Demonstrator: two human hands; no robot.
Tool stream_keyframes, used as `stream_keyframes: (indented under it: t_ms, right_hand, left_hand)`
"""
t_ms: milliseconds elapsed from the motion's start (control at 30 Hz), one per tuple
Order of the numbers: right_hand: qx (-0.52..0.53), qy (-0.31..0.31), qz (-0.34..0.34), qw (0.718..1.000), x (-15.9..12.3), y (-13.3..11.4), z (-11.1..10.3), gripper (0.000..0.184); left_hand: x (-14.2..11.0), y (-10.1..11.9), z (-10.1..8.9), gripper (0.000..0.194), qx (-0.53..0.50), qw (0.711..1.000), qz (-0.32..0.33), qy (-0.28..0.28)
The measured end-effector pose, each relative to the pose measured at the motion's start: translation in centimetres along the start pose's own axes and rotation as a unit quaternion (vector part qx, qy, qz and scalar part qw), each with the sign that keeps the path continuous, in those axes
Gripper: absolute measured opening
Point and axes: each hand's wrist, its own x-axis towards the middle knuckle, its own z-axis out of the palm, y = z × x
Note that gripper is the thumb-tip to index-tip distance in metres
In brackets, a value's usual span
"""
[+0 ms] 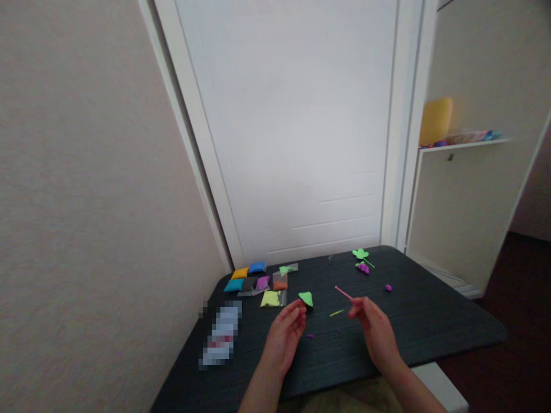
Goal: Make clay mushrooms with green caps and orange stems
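Between the fingertips of my left hand (287, 330) is a small green piece of modelling clay (306, 298), rounded and leaf-like, raised over the dark table (344, 367). My right hand (375, 327) pinches a thin pink modelling stick (343, 293), its tip pointing up and left toward the green piece but apart from it. A thin yellow-green strip (337, 313) lies on the table between my hands. Close to my left hand there is a small purple bit of clay (310, 336).
Packets of coloured clay, among them a blue packet (257, 267) and a yellow packet (271, 298), lie at the back left. A green clover shape (360, 253), a purple grape-like cluster (363, 268) and a purple ball (388, 288) are at the right. A blurred-out pack (221, 335) lies left.
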Motion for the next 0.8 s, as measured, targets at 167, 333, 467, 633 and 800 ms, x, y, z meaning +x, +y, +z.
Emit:
stream_keyframes:
  t_ms: [167,333,467,633,800]
  right_hand:
    - [0.157,0.023,0.109,0.981,0.3,1.6,-1.8,0.02]
    - [0.221,0.027,0.158,0.962,0.5,1.5,-2.4,0.017]
    - [0.243,0.022,0.164,0.956,0.4,1.3,-2.6,0.027]
    - [0.293,0.014,0.164,0.942,0.3,0.8,-2.6,0.024]
    - [0.32,-0.001,0.173,0.932,0.4,0.5,-2.5,0.04]
  left_hand:
    - [0.3,-1.1,-2.0,0.029,-0.031,0.999,-0.03,0.014]
    - [-0.1,-1.0,-1.9,0.03,-0.043,0.998,-0.048,-0.018]
    - [-0.3,-0.9,-1.8,0.03,-0.049,0.997,-0.056,-0.019]
    - [-0.2,-0.9,-2.0,0.028,-0.06,0.996,-0.064,-0.019]
    - [-0.2,-1.0,-2.1,0.026,-0.067,0.995,-0.064,-0.021]
